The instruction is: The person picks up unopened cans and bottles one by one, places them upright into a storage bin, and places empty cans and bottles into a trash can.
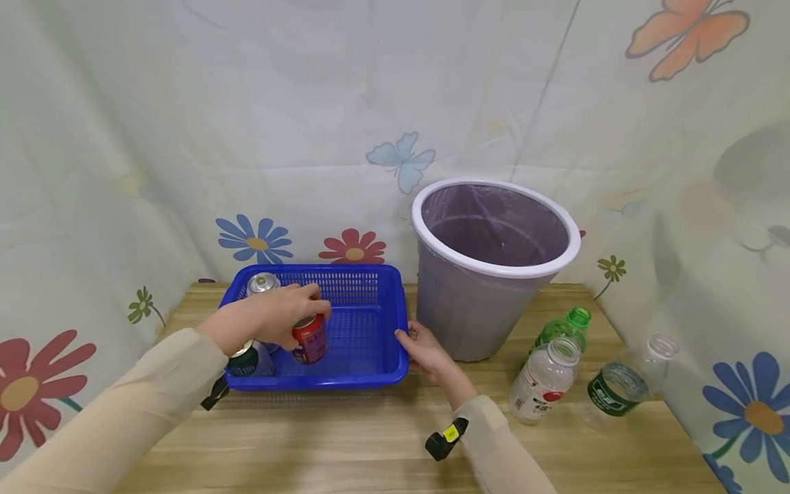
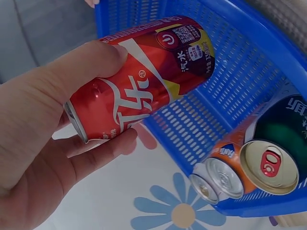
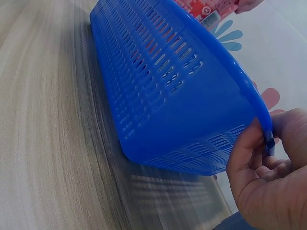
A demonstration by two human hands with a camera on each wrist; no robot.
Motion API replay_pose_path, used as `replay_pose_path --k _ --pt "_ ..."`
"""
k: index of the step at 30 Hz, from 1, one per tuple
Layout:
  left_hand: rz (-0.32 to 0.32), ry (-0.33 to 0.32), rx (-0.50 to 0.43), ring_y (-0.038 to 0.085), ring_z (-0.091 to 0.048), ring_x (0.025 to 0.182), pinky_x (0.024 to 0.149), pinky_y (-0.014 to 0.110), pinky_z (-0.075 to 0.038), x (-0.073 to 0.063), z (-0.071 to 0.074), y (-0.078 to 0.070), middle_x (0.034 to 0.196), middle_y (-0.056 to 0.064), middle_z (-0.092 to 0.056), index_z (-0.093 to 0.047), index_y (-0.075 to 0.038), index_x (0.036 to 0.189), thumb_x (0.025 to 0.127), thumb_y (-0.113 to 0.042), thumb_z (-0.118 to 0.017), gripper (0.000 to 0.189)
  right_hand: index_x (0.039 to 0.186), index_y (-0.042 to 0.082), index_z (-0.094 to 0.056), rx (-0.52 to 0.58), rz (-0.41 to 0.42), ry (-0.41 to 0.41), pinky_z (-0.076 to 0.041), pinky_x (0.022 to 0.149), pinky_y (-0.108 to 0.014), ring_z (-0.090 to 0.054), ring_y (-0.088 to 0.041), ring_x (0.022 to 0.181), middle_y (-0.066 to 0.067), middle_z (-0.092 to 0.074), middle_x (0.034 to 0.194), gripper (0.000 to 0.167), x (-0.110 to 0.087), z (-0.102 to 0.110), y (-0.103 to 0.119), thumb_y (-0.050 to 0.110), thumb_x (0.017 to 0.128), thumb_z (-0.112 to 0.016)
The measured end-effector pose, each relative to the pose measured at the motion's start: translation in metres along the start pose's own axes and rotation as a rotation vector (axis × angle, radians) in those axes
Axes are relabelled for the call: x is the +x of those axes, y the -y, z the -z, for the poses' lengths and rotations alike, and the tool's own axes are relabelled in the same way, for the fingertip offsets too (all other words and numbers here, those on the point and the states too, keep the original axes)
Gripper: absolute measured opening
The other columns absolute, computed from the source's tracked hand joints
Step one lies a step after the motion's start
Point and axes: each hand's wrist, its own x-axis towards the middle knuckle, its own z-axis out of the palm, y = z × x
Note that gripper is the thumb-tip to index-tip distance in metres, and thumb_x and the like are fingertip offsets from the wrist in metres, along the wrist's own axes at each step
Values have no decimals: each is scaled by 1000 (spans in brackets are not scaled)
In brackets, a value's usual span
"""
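The left hand (image 2: pixel 36 129) is gripping a red cola can (image 2: pixel 153 72) above the floor of the blue basket (image 1: pixel 321 381); the right hand (image 1: pixel 427 348) is pinching its rim. Loosening thumb pressure could be dropping the can.

Diffuse light — soft shadows (image 1: pixel 756 168)

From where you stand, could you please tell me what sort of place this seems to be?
Probably a staged indoor workspace: flower-printed fabric hangs behind the wooden table, and a blue basket holds drink cans.
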Motion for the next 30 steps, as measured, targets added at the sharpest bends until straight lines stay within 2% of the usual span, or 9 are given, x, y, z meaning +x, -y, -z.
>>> replay_pose_path --k 5,13,19,30 --pt "50 15 -18 24 -53 95 76 38 -54 7 -6 9 105 5 -50 -54 -23 111 64 -13 -82 55 109 -1 -44 20 3 -5 -55 58 -30 -64 -18 72 -18 -62 101 22 0 0 -1 14 94 -48" --pt "114 43 -73 26 -54 98 77 39 -54 18 -12 23 110 9 -50 -55 -22 114 66 -12 -82 56 110 0 -43 8 4 -9 -56 60 -32 -65 -20 75 -23 -60 107 22 -1 0 0 15 95 -46" --pt "164 75 -118 29 -54 101 80 43 -54 23 -17 31 114 11 -50 -55 -21 116 67 -12 -81 56 109 0 -43 16 0 -1 -56 62 -35 -65 -20 76 -18 -62 103 21 0 -2 0 15 94 -48" --pt "230 62 -118 30 -53 102 84 46 -51 38 -35 42 115 12 -49 -55 -21 118 67 -10 -82 59 106 0 -43 23 4 -5 -56 61 -35 -65 -21 75 -25 -59 107 18 2 -1 -2 13 94 -47"
